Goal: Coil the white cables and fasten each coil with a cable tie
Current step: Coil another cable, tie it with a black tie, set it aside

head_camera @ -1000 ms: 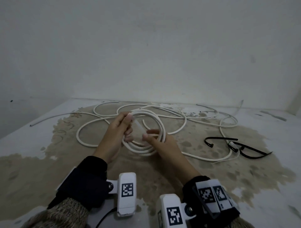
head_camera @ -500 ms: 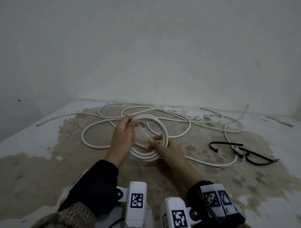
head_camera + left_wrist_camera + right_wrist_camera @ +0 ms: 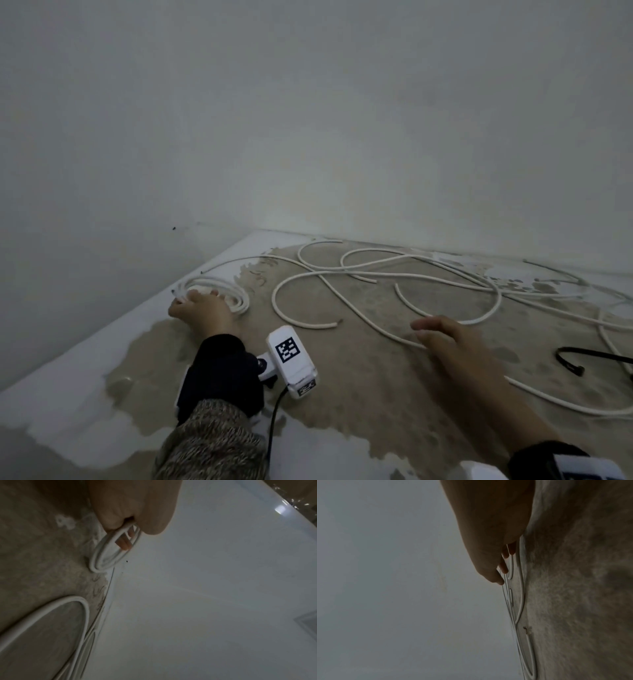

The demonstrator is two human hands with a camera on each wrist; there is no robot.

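Note:
A small white cable coil (image 3: 236, 297) lies at the table's far left edge, close to the wall. My left hand (image 3: 197, 303) rests over its near side and grips it; in the left wrist view the coil (image 3: 102, 555) runs under my palm with my fingertips (image 3: 125, 545) poking through the loop. Several loose white cables (image 3: 376, 274) sprawl over the middle and right of the table. My right hand (image 3: 433, 332) hovers open just above one of them, fingers (image 3: 503, 568) straight and holding nothing. A black cable tie (image 3: 582, 356) lies at the right edge of the head view.
The table (image 3: 359, 394) is worn, brown in the middle and white at its rim. A grey wall (image 3: 308, 137) closes it off at the back and left. A cut cable end (image 3: 337, 323) lies between my two hands.
Both hands held the coil together in the middle of the table. My left hand has carried it to the far left edge, and my right hand has let go and moved right.

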